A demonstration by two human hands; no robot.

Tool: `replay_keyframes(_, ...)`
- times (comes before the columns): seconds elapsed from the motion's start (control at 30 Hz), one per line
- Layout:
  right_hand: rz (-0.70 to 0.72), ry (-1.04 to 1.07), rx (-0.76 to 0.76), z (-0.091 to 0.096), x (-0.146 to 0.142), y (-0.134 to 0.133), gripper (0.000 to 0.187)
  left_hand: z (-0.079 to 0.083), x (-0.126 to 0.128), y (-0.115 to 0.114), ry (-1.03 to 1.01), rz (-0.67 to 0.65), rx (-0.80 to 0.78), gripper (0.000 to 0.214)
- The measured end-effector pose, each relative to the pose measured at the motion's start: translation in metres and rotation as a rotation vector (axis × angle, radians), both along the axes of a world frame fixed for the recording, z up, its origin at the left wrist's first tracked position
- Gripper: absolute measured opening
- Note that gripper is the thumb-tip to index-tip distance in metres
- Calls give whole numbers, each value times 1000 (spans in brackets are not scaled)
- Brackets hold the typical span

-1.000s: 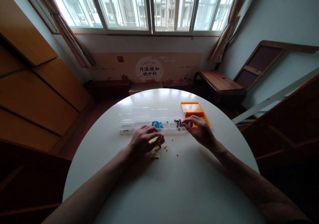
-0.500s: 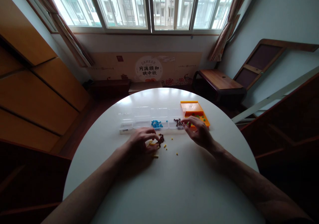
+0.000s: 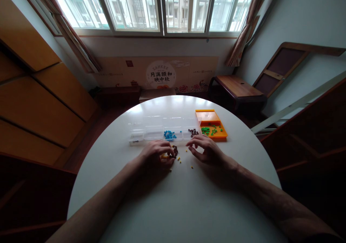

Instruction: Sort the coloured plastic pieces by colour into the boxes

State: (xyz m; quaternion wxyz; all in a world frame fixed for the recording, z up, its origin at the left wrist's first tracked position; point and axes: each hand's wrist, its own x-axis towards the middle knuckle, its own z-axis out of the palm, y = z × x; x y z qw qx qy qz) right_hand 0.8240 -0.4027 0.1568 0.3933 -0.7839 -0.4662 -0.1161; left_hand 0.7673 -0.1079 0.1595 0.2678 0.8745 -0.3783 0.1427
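Note:
My left hand [image 3: 158, 153] rests low over a pile of small brown bricks [image 3: 175, 151] on the table. Its thumb and index fingertip come together at the pile's edge; whatever is between them is too small to make out. Some yellow bricks [image 3: 163, 157] lie partly hidden under that hand. My right hand [image 3: 207, 150] hovers to the right of the pile, thumb and fingers apart, nothing visible in them. Behind the hands stands a clear compartment box [image 3: 154, 136] with blue bricks [image 3: 169, 135] in one compartment and dark brown bricks [image 3: 193, 132] in the rightmost.
An orange case [image 3: 222, 136] with green bricks [image 3: 205, 131] sits open at the clear box's right end. A few loose yellow bricks [image 3: 178, 158] are scattered between my hands on the round white table [image 3: 173, 207]. A wooden stool-like piece [image 3: 240, 86] stands beyond the table.
My right hand has moved left and nearer, away from the dark brown compartment and the orange case. My left fingertips have closed together at the brown pile.

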Motion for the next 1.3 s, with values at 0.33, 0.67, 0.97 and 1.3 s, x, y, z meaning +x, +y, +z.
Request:
replay_keyframes(0.33,33,7,-13,2,-2,0,11,-8,3,1,77,4,-46,4)
replay_keyframes(0.67,52,-59,2,-1,-2,0,8,3,3,-6,162,26,-183,19)
replay_keyframes(0.97,112,-173,71,-2,-3,8,18,6,-11,-42,414,123,-489,28)
replay_keyframes(1.3,76,-217,129,2,-5,7,6,10,-13,-44,417,96,-520,21)
